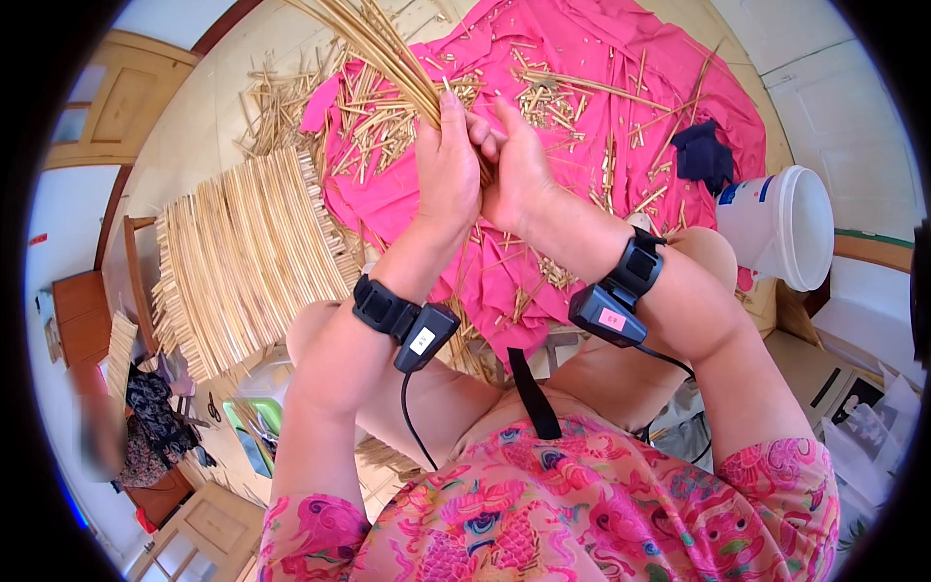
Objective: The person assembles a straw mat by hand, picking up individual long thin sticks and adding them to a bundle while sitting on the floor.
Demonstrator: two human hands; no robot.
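Note:
A bundle of long, thin golden stalks (393, 60) slants up and to the left out of my hands. My left hand (448, 167) is closed around it, thumb pointing up along the stalks. Pressed against the left from the other side, my right hand (521, 173) has its fingers curled in at the bundle's lower part, its thumb raised. Beneath both hands spreads a pink cloth (388, 199), strewn with short cut stalk pieces (373, 112) and some longer stalks. My palms hide the lower ends of the bundle.
On the left lies a mat of stalks laid side by side (252, 257). A white bucket (805, 228) rests tipped on its side at the right, near a dark cloth (703, 155). A green-rimmed container (254, 427) stands lower left. Loose stalks (281, 107) cover the floor beyond the cloth.

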